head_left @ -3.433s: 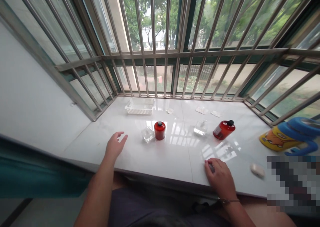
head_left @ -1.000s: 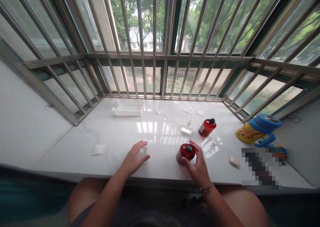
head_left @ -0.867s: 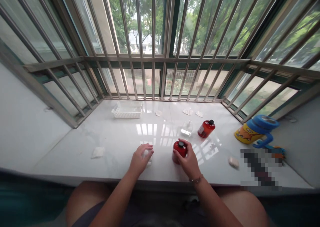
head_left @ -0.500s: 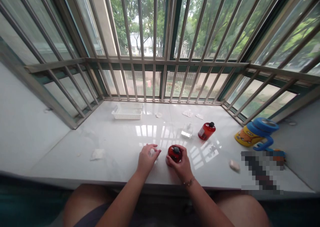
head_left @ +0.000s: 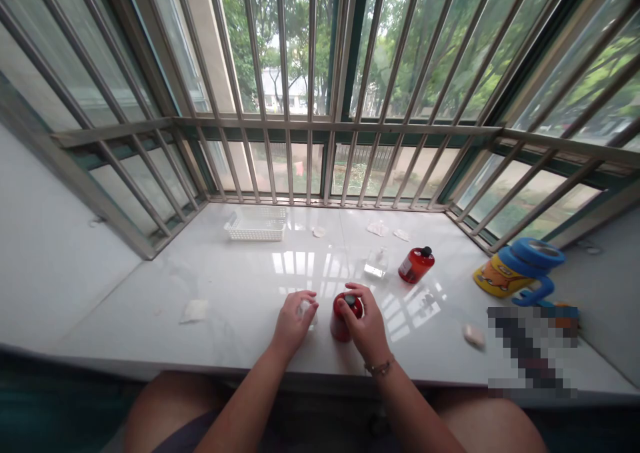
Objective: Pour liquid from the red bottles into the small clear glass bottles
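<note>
My left hand is curled around a small clear bottle, which stands on the white ledge and is partly hidden by the fingers. Just right of it is a red bottle with a black cap. The thumb and fingers of my right hand close about that cap, covering part of the bottle's right side. Farther back stands a second clear bottle holding some liquid. Beside it, a second red bottle with a black top leans in view.
A white plastic basket sits at the back left. Pale flat pieces and a white packet lie on the ledge. At right are a blue-and-yellow mug, a small pinkish object and a blurred-out patch. Metal bars enclose the window.
My right hand has shifted from the red bottle's shoulder up to its cap, with the thumb now over it. My left hand stays at the clear bottle. The view has shifted slightly.
</note>
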A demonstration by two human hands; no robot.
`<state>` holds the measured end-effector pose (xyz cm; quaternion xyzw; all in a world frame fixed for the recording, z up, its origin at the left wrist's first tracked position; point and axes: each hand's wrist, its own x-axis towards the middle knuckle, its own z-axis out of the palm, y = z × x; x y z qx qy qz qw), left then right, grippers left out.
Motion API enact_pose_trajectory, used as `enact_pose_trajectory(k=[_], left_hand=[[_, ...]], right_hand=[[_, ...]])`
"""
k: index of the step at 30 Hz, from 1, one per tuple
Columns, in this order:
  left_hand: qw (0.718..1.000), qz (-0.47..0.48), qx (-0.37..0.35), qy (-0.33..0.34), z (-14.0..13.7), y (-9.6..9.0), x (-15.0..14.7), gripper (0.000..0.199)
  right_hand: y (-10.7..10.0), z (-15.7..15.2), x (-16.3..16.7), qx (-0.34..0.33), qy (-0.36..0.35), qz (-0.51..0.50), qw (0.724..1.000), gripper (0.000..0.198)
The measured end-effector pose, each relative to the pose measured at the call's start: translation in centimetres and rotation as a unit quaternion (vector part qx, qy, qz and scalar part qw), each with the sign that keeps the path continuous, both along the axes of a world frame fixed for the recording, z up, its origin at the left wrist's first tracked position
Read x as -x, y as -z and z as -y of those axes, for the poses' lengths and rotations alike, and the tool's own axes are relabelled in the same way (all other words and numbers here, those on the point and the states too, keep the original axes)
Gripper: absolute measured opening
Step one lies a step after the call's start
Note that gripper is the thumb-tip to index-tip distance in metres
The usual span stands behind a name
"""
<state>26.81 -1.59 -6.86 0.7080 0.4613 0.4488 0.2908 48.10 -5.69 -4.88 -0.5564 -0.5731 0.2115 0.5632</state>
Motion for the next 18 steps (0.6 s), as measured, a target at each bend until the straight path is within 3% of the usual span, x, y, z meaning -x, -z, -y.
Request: enact_pose_trajectory(k=[8, 18], left_hand=[[1.000, -0.007, -0.005, -0.015, 0.0, 0.1, -0.1, 0.027], [0.999, -0.014, -0.008, -0.034, 0.0, 0.2, -0.4, 0.024]], right_hand=[[2.0, -0.4, 0.9, -0.018, -0.005, -0.072, 0.997, 0.027], [1.9, -0.5, 0.7, -0.031, -0.024, -0.058, 0.998, 0.019]])
